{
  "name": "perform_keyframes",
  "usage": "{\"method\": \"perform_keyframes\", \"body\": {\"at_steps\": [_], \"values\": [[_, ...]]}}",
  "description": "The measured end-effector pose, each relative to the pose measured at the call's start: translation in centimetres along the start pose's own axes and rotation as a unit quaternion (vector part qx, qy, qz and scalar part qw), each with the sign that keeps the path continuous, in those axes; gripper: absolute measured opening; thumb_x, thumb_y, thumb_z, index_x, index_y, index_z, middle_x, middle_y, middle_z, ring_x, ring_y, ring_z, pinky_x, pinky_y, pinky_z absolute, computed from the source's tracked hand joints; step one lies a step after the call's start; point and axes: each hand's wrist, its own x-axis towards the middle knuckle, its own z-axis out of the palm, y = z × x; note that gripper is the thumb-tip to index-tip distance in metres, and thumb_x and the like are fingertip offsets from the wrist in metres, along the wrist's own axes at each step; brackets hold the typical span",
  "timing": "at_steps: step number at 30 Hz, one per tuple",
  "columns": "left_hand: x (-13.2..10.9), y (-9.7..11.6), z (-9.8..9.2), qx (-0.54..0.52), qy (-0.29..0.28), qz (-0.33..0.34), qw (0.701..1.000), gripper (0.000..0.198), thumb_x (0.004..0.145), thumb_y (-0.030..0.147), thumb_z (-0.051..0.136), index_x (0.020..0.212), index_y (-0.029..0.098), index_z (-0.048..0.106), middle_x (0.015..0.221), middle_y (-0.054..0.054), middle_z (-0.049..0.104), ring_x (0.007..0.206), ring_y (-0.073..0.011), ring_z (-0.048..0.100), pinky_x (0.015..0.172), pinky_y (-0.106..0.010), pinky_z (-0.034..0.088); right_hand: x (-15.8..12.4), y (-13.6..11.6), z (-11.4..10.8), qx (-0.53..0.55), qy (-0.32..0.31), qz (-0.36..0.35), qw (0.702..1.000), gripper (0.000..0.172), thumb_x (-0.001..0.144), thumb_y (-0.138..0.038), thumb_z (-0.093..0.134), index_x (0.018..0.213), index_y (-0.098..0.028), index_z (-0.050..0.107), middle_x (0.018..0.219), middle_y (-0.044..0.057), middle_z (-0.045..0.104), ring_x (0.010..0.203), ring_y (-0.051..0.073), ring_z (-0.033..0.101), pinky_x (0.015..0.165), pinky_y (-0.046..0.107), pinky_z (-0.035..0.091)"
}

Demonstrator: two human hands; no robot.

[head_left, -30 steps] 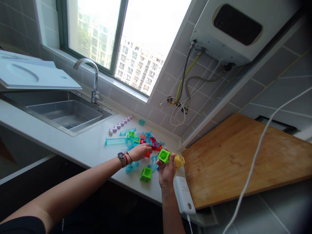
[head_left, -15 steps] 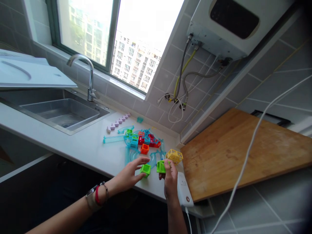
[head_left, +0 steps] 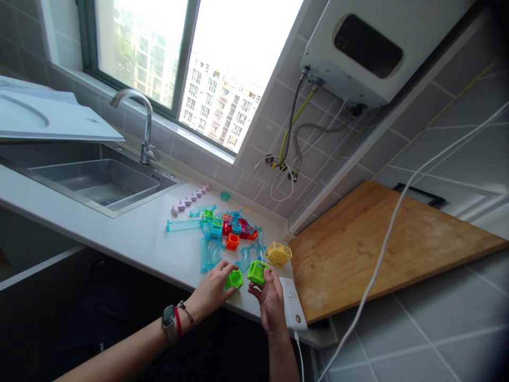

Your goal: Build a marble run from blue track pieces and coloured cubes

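My left hand [head_left: 214, 289] is closed on a green cube block [head_left: 234, 278] near the front edge of the white counter [head_left: 131, 239]. My right hand [head_left: 270, 297] grips a second green cube block [head_left: 257, 271] just beside it; the two cubes are close together. A yellow cube frame [head_left: 279, 254] sits on the counter just beyond my right hand. Behind lie an orange cube [head_left: 232, 241], red and blue blocks [head_left: 234, 227] and clear turquoise track pieces [head_left: 209, 252].
A steel sink [head_left: 95, 183] with a tap [head_left: 145, 122] is at the left. A lilac zigzag piece [head_left: 189, 200] lies near the wall. A wooden board [head_left: 382, 249] covers the right side; a white power bank [head_left: 292, 303] with a cable lies at the counter edge.
My left hand left the block pile, came back to the front edge and closed on the green cube there. My right hand lowered its green cube beside it; the yellow frame now rests on the counter.
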Motion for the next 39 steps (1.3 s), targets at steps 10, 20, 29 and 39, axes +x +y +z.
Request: {"method": "perform_keyframes", "body": {"at_steps": [10, 20, 29, 39], "values": [[-0.9, -1.2, -0.6, -0.055, -0.024, -0.027, 0.998, 0.087, 0.065, 0.017, 0.08, 0.143, 0.03, 0.045, 0.144, -0.012, 0.052, 0.115, -0.0298, 0.065, 0.096, -0.044, 0.055, 0.7, -0.8, 1.2, -0.451, -0.014, -0.146, 0.881, 0.042, 0.084, -0.059, 0.065, 0.097, -0.02, 0.073, 0.07, 0.002, 0.067, 0.06, 0.019, 0.063, 0.052, 0.026, 0.047], [-0.4, -1.0, -2.1, -0.14, -0.069, -0.094, 0.983, 0.031, 0.073, 0.023, 0.07, 0.103, 0.02, 0.064, 0.075, 0.001, 0.07, 0.069, -0.0182, 0.069, 0.061, -0.025, 0.05, 2.4, -0.7, 4.1, -0.578, -0.077, -0.182, 0.792, 0.038, 0.086, -0.055, 0.066, 0.099, -0.021, 0.074, 0.09, 0.009, 0.075, 0.085, 0.027, 0.07, 0.075, 0.032, 0.05], [-0.1, -2.0, -2.0, -0.149, -0.077, -0.084, 0.982, 0.033, 0.072, 0.02, 0.066, 0.105, 0.018, 0.064, 0.074, 0.001, 0.07, 0.066, -0.0177, 0.068, 0.059, -0.024, 0.048, 2.4, -0.4, 4.3, -0.592, -0.098, -0.198, 0.775, 0.035, 0.087, -0.052, 0.067, 0.102, -0.022, 0.074, 0.092, 0.008, 0.072, 0.088, 0.027, 0.069, 0.08, 0.034, 0.049], [0.1, -1.9, -2.3, -0.144, -0.087, -0.109, 0.98, 0.036, 0.073, 0.035, 0.075, 0.103, 0.017, 0.068, 0.072, -0.001, 0.072, 0.069, -0.0203, 0.07, 0.059, -0.024, 0.048, 2.0, 2.2, 1.4, -0.436, -0.134, -0.176, 0.872, 0.052, 0.089, -0.054, 0.066, 0.13, -0.022, 0.063, 0.12, 0.011, 0.065, 0.102, 0.026, 0.065, 0.088, 0.036, 0.053]]}}
